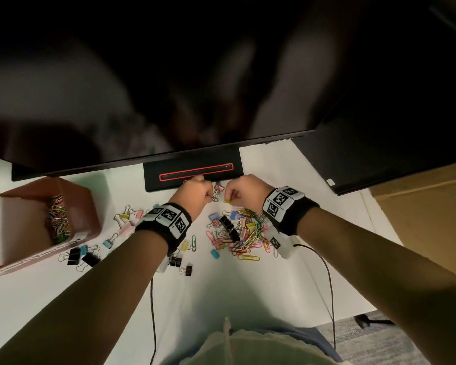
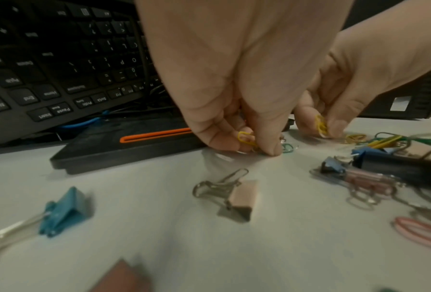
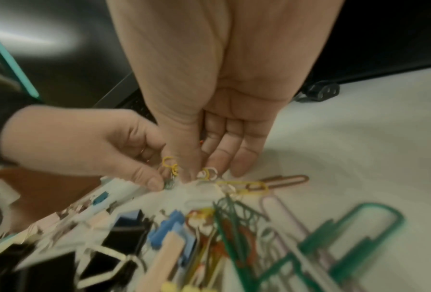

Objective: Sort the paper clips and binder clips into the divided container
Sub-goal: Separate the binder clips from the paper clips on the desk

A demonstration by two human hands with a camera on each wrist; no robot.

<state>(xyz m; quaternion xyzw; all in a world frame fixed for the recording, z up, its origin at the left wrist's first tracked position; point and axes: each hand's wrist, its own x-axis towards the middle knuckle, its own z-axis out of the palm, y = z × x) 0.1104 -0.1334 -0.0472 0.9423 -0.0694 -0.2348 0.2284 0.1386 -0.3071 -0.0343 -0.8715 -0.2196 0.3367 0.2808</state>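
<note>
Seen from above, a person's two bare hands meet near the far edge of a white surface (image 1: pixel 221 299), just in front of a black monitor base with a red-outlined slot (image 1: pixel 195 172).

The left hand (image 1: pixel 192 192) has its fingers curled, and its grip pinches a small yellow paper clip (image 2: pixel 245 138) between thumb and fingertips, low against the surface. It may hold a second, darker clip too, but the view is too blurred to be sure.

The right hand (image 1: pixel 244 191) is close beside it. Its grip pinches another yellow paper clip (image 2: pixel 320 123) between thumb and forefinger, while its other fingers reach down toward the surface.

Between and behind the wrists lies a loose heap of coloured paper clips (image 1: pixel 248 241) mixed with binder clips. A large black binder clip (image 1: pixel 229 227) sits in the heap, and smaller pink, blue, yellow and black binder clips (image 1: pixel 90 258) are scattered to the left.

The divided container (image 1: pixel 87 206), a brown box, stands well apart at the left edge. One of its compartments holds a pile of sorted paper clips (image 1: pixel 58 219); the nearer compartment looks bare.

A black keyboard (image 2: pixel 59 65) stands propped behind the monitor base.
</note>
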